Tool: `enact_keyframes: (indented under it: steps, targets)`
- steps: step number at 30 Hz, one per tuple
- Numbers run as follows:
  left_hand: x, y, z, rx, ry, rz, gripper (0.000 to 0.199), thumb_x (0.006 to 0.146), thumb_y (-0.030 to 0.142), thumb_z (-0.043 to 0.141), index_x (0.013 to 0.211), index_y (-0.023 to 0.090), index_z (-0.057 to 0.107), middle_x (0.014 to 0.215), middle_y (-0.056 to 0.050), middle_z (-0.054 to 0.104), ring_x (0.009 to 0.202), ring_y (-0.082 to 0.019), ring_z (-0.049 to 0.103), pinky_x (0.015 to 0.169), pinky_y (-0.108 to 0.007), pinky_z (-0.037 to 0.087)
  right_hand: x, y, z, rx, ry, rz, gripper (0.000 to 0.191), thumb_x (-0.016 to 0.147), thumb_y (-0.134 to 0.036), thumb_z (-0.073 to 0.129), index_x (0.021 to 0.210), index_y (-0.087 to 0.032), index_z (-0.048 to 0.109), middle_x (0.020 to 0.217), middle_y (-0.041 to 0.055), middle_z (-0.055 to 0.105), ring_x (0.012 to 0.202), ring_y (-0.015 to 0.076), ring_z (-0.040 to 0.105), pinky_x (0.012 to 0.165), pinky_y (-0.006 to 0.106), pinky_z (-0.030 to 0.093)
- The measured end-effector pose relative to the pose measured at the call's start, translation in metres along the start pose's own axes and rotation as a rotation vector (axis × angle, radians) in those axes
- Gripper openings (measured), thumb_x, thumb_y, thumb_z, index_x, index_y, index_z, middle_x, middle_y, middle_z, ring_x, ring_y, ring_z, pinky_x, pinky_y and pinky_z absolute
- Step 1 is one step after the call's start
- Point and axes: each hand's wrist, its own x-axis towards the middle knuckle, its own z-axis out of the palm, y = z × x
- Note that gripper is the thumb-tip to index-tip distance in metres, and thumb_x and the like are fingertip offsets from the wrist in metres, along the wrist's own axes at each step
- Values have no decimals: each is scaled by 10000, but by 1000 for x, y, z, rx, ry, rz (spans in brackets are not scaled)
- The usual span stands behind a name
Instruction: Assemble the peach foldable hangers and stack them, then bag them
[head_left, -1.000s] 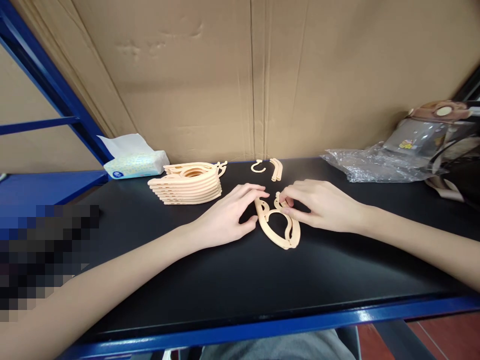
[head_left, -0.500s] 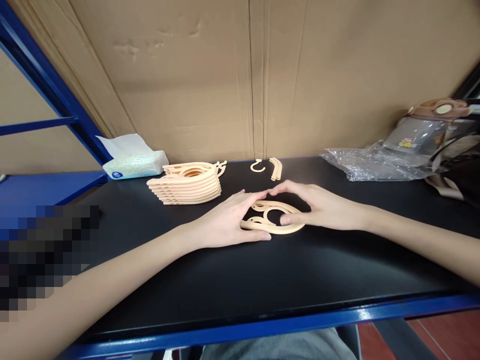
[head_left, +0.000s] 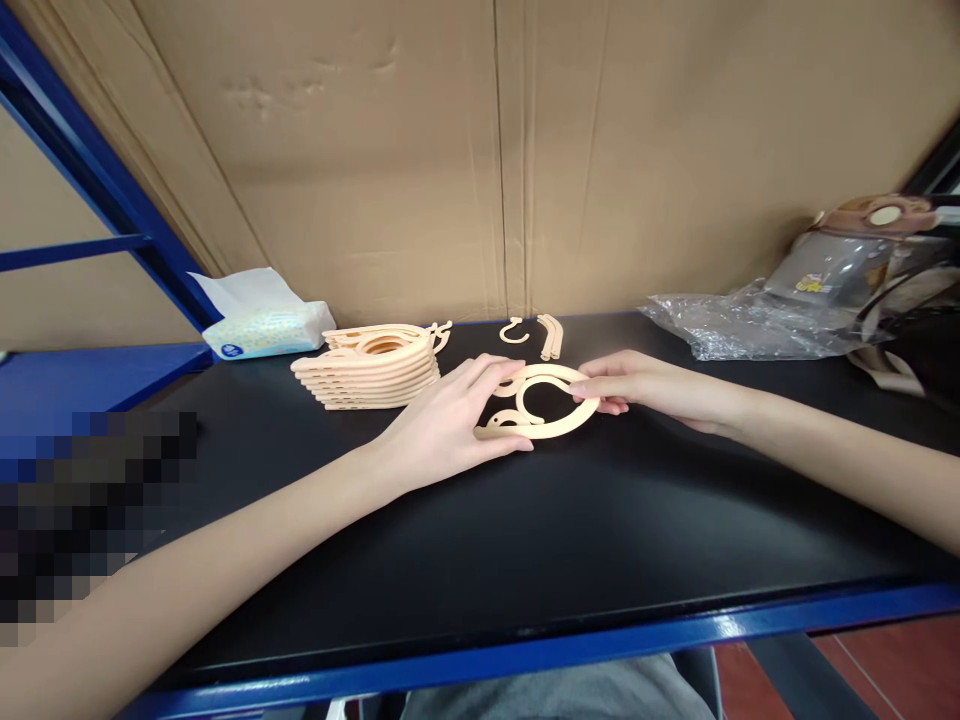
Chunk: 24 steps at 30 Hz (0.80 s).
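Cream looped hanger, ridged stack, black tabletop

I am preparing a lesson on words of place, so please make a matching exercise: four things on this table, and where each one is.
1. hanger
2. tissue pack
3. loose hook
4. plastic bag

A. left of the hanger stack
B. beside the clear bottle
C. held by the left hand and right hand
D. beside the curved strips

Pairs: 1-C, 2-A, 3-D, 4-B
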Motion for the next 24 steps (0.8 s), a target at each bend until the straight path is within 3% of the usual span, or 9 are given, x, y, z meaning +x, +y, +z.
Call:
enact_keyframes:
  steps: [7, 15, 24]
  targets:
    - [-1, 5, 1, 59, 23, 41, 651, 802, 454, 648, 1342, 210, 378, 1343, -90, 477, 1184, -255, 506, 975, -391, 452, 0, 1, 3, 77, -28, 14, 379, 771, -518, 610, 647, -178, 498, 587, -50, 420, 565, 93, 348, 551, 262, 254]
    - [-2, 5, 2, 23, 43, 44, 655, 791, 395, 669, 1351, 239, 368, 1334, -82, 479, 1166, -257, 512, 946, -409, 473, 0, 0, 5, -16, 8, -3, 379, 796, -495, 584, 620, -182, 463, 567, -59, 392, 567, 94, 351, 575, 265, 267]
    - [-1, 6, 1, -7, -3, 23, 679, 787, 419, 666, 1359, 245, 346, 1316, -67, 482, 1143, -245, 512, 943, -391, 461, 0, 0, 6, 6, 6, -17, 367, 793, -485, 585, 627, -180, 467, 579, -60, 382, 572, 93, 349, 571, 262, 261]
